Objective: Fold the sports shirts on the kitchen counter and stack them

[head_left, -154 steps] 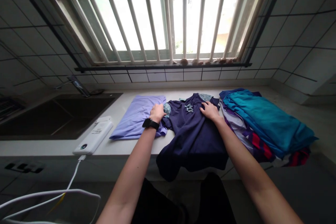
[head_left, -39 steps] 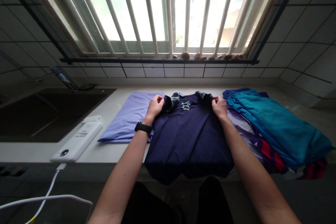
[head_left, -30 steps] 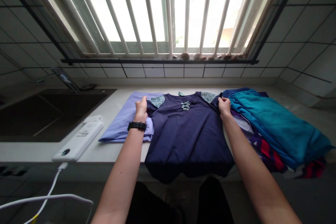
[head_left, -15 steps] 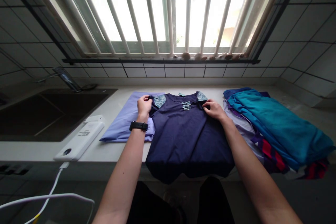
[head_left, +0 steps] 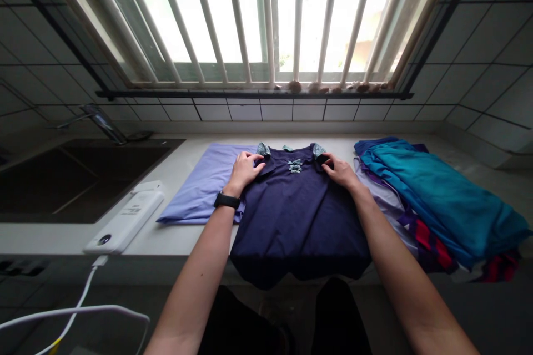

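Note:
A dark navy shirt [head_left: 303,222] with small pale bows at its neckline lies flat in front of me, its lower edge hanging over the counter's front. My left hand [head_left: 246,169] is closed on the shirt's left sleeve, which is folded inward over the body. On the other side my right hand [head_left: 336,169] pinches the right sleeve near the patterned shoulder. Partly under the shirt, at its left, lies a folded lavender cloth [head_left: 200,188].
To the right is a stack of folded clothes [head_left: 437,194], teal on top. A white power bank [head_left: 125,222] with a cable [head_left: 85,291] lies at the left, beside a dark sink [head_left: 83,177] with a faucet [head_left: 104,122]. A barred window [head_left: 266,22] rises behind the counter [head_left: 179,238].
My left hand has moved to the right, bringing the left sleeve inward over the shirt. My right hand stays nearly where it was at the right sleeve.

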A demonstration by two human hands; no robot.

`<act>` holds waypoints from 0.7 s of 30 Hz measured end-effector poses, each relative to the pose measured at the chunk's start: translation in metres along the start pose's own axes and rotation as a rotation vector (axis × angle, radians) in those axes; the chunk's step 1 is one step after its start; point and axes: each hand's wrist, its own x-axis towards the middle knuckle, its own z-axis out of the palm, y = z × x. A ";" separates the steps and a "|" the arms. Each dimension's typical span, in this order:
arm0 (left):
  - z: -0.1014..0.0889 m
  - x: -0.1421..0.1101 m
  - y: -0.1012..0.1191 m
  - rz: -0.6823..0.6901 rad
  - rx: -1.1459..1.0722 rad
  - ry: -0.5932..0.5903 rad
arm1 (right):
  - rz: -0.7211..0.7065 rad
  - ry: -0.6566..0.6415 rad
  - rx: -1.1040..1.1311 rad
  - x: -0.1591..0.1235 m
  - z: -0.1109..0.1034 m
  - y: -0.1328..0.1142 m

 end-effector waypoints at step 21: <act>-0.011 -0.004 0.017 0.061 -0.173 -0.358 | -0.067 -0.067 -0.125 -0.004 -0.001 -0.001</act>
